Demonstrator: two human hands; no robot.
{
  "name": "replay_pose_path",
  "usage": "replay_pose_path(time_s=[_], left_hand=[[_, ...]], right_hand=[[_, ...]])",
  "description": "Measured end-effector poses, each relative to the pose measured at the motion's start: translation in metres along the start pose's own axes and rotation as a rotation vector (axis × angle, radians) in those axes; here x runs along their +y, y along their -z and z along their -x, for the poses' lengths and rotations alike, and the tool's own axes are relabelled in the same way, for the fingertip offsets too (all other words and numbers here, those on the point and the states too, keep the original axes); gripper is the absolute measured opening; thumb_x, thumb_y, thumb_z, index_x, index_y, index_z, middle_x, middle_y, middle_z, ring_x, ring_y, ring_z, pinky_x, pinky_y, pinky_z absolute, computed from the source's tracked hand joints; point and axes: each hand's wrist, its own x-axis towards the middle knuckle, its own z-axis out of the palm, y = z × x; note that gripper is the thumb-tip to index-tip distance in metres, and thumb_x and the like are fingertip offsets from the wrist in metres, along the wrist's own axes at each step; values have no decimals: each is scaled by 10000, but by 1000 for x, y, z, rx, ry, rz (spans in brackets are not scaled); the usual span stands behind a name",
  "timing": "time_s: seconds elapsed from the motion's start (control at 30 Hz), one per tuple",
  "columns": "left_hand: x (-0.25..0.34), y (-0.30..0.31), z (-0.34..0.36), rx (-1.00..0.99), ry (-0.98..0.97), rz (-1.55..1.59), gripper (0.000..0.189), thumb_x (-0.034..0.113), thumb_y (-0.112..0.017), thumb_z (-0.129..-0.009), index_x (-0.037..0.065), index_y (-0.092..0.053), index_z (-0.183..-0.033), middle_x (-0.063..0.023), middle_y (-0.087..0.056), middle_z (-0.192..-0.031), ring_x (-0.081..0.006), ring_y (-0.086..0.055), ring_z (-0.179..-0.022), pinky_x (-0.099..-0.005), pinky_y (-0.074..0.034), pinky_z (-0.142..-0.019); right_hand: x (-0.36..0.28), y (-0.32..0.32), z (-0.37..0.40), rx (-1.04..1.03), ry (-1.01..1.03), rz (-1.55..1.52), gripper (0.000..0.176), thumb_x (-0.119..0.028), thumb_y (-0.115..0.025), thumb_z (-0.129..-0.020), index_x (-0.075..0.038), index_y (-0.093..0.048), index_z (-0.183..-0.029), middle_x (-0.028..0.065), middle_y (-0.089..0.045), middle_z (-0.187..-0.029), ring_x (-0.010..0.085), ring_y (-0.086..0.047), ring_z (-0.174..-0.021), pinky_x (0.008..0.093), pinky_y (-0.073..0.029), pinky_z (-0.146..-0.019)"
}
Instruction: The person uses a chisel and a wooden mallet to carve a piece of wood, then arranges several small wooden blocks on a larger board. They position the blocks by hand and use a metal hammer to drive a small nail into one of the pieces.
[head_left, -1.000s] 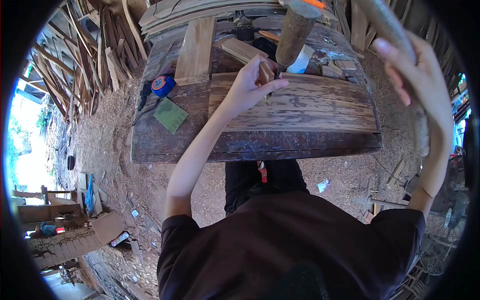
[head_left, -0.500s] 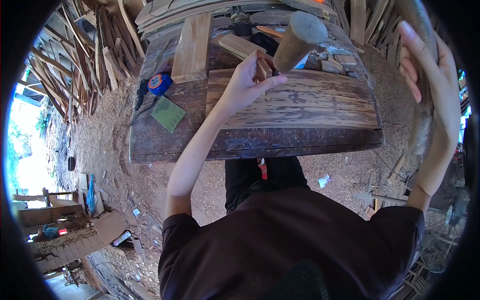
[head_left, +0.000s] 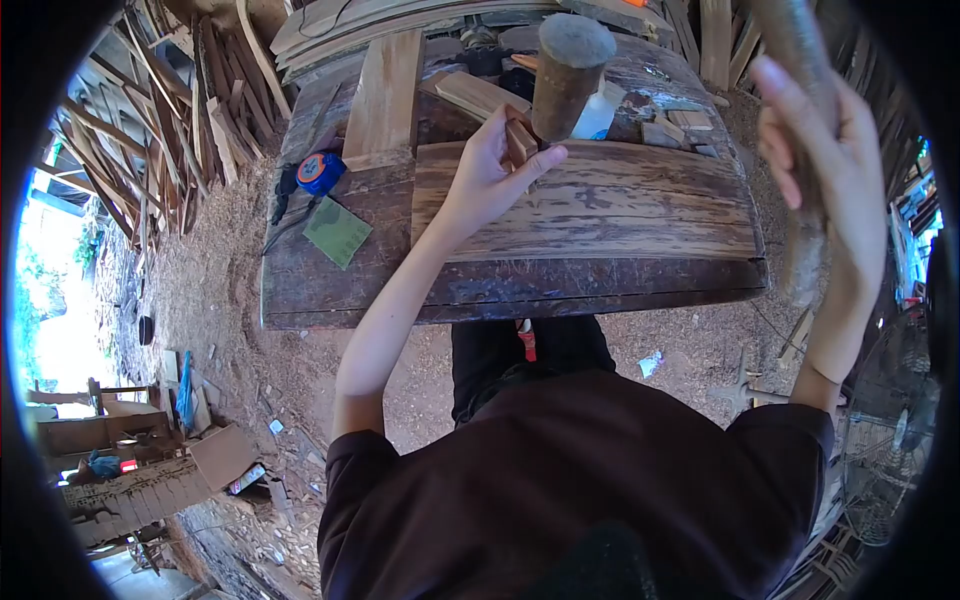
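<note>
My left hand (head_left: 490, 175) is closed over the worktable, with a small wooden block (head_left: 520, 142) between its thumb and fingers. Just beyond the thumb rises a thick, round wooden cylinder (head_left: 570, 90) with a pale flat top. Its lower end overlaps the fingertips, and I cannot tell whether the hand grips it too. My right hand (head_left: 835, 165), blurred by motion, is raised at the right and wrapped round a thick wooden stick (head_left: 805, 245). Under my left hand lies a broad, dark-streaked board (head_left: 640, 210) along the table's near side.
The worktable (head_left: 520, 290) also bears a blue tape measure (head_left: 320, 174), a green sheet (head_left: 337, 232), an upright-lying plank (head_left: 385, 95), a white bottle (head_left: 597, 112) and wood offcuts (head_left: 665, 130). Scrap wood (head_left: 180, 130) leans at the left. Shavings cover the floor (head_left: 250, 250).
My right hand and the stick have moved left and slightly up. The cylinder's top has shifted left, leaving it more upright and uncovering more of the white bottle. My left hand has barely moved.
</note>
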Motion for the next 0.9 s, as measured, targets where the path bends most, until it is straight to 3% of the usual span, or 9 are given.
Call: replay_pose_path(time_s=[0.1,0.17,0.23,0.37,0.43,0.53,0.73,0.8,0.9], left_hand=[[1,0,1,35,-25,29,359,125,-739,-884,5,-509,-1132,-20,-605,-943,-62,-587,-886,-215,-481,-747],[4,3,3,83,-5,119,353,105,-727,-891,6,-500,-1142,-17,-598,-956,-58,-583,-886,-215,-480,-741],[8,12,8,116,-7,78,359,79,-714,-895,4,-491,-1166,-33,-615,-1005,-67,-601,-920,-221,-495,-774],[22,30,17,240,-55,97,336,48,-664,-921,-6,-483,-1199,-68,-639,-1047,-119,-647,-932,-247,-528,-813],[22,36,19,345,-120,103,146,65,-608,-959,-7,-535,-1062,-83,-629,-957,-171,-663,-911,-311,-533,-838],[18,33,21,298,-77,118,169,67,-615,-956,-10,-522,-1075,-79,-621,-951,-158,-654,-895,-304,-535,-814],[15,27,20,162,18,108,382,41,-685,-906,28,-466,-1218,-11,-586,-978,-77,-601,-904,-241,-496,-781],[15,26,21,157,22,85,389,50,-690,-906,29,-464,-1222,-9,-585,-986,-75,-599,-909,-239,-494,-789],[16,25,23,135,35,71,400,68,-698,-905,28,-464,-1228,-8,-587,-1002,-72,-596,-915,-236,-489,-802]], right_hand=[[16,-17,4,-39,-161,95,386,-409,-671,-915,-31,-593,-931,-43,-482,-569,13,-405,-416,170,-298,-369],[54,-34,9,55,74,179,424,-414,-689,-899,-11,-627,-1016,-26,-490,-558,55,-425,-425,215,-329,-398],[69,-32,23,-72,-79,436,438,-400,-709,-884,-2,-643,-1054,27,-520,-561,115,-477,-454,292,-390,-456],[97,-49,49,-60,52,418,406,-373,-691,-896,19,-613,-964,185,-605,-642,313,-649,-560,382,-480,-502],[115,-50,54,-129,107,665,393,-354,-691,-886,1,-589,-1022,193,-626,-732,345,-668,-651,418,-515,-600],[145,-55,54,-131,344,845,423,-360,-693,-872,-17,-577,-1091,185,-634,-857,367,-641,-738,433,-530,-690],[174,-60,44,-268,458,1009,510,-421,-679,-842,-2,-566,-1109,146,-585,-945,314,-620,-824,406,-483,-823],[172,-57,38,-260,519,1036,554,-527,-622,-844,-34,-559,-1088,140,-589,-940,284,-641,-830,411,-459,-865],[171,-55,32,-297,555,993,575,-498,-648,-829,8,-571,-1089,146,-597,-982,310,-631,-881,423,-429,-936]])
